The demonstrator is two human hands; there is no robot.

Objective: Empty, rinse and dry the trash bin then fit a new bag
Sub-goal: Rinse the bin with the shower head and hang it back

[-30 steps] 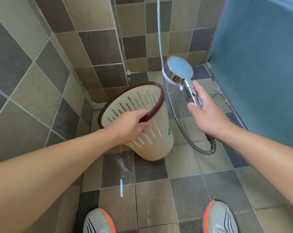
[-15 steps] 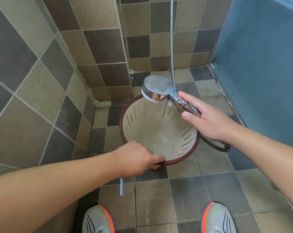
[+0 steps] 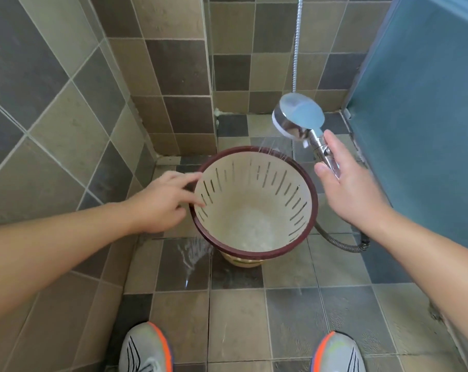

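Mid-frame, the cream slotted trash bin [image 3: 254,208] with its dark red rim is stood on the wet tiled floor [image 3: 235,312]. Its left rim is touched by the left hand [image 3: 163,205], fingers loosely spread. Upper right, the shower head [image 3: 298,116] is gripped by the right hand [image 3: 348,181], with water being sprayed at the bin's far rim.

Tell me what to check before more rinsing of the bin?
1. Bin empty of trash: ok.
2. Bin standing upright on the floor tiles: ok.
3. Left hand steadying the rim: fingers touch it, no firm grip; not ok.
4. Right hand holds the shower head: ok.
5. Spray landing inside the bin: ok, though some splashes the floor.
6. Shoes staying dry: cannot tell.
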